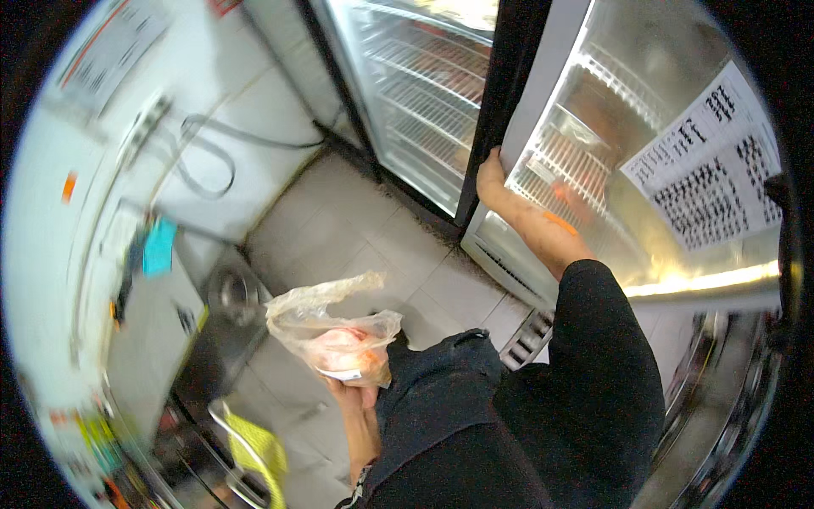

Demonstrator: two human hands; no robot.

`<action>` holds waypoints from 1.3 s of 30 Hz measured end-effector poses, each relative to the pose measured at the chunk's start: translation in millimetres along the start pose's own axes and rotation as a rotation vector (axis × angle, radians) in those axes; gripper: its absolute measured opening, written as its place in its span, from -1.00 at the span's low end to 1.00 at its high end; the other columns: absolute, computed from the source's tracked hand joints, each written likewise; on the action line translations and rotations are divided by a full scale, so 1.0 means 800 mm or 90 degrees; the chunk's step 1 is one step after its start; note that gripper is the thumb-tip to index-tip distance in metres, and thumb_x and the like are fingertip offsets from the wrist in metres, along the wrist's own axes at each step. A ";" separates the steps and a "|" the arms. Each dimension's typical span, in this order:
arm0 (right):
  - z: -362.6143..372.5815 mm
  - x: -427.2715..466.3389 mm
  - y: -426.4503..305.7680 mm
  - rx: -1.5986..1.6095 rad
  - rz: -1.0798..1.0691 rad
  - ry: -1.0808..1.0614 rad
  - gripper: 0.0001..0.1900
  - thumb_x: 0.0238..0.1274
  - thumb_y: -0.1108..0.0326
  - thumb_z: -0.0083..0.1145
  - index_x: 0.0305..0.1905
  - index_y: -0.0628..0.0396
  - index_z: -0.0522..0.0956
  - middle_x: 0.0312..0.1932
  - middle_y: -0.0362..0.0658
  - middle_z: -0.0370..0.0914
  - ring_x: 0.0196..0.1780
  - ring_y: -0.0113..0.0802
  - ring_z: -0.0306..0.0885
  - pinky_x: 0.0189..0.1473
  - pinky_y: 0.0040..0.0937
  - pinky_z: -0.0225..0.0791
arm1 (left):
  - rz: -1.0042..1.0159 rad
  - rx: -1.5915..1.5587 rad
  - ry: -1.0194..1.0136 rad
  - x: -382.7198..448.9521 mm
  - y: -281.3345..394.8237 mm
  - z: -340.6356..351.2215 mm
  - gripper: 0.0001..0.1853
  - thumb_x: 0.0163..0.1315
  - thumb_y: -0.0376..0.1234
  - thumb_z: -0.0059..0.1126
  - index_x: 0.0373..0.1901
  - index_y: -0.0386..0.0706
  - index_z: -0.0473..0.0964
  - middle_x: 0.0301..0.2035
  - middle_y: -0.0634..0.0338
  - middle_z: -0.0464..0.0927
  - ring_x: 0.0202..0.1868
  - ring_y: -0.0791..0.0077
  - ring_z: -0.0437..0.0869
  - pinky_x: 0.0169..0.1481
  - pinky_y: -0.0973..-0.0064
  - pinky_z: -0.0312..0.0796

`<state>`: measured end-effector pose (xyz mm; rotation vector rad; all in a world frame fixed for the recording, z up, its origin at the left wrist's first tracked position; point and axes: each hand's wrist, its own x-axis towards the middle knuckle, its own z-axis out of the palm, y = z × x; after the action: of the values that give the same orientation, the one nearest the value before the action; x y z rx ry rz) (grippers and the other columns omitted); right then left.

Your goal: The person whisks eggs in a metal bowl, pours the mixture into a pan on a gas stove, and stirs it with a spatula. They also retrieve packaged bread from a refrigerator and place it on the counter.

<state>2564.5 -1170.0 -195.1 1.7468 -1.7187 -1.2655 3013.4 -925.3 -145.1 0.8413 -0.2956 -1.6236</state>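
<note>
My left hand (357, 393) is low in the middle of the view, under a translucent plastic bag (289, 312). Reddish-pink contents, perhaps raw meat, and a white label show through the bag, whose loose top stands apart. Farther up and to the right, my right hand (493, 175) grips the edge of a glass refrigerator door (636, 254); its fingertips are partly hidden. An orange strip lies on that forearm. Wire shelves (566, 165) show through this glass. Beside it stands another lit refrigerator (426, 83) with wire shelves and reddish goods.
Printed sheets (706, 165) hang on the glass door. Grey floor tiles (356, 235) lie before the refrigerators. A counter (152, 331) with a blue item (159, 247) stands at left, a yellow-green cloth or bag (257, 448) below it. A cable (222, 172) loops along the wall.
</note>
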 end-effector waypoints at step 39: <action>-0.116 -0.649 -0.387 0.994 1.861 -0.058 -0.45 0.43 0.05 0.13 0.27 0.27 0.39 0.17 0.05 0.49 0.28 -0.10 0.36 0.18 -0.06 0.45 | -0.515 0.240 -0.271 0.332 -0.847 0.209 -0.62 0.26 -0.71 -0.04 0.04 -0.17 0.36 -0.17 0.13 0.54 -0.22 0.40 0.61 -0.25 0.43 0.53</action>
<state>2900.2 -660.0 -220.8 1.6920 2.3355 -1.5689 2390.9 -1050.3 -538.7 0.9534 -0.6288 -2.5676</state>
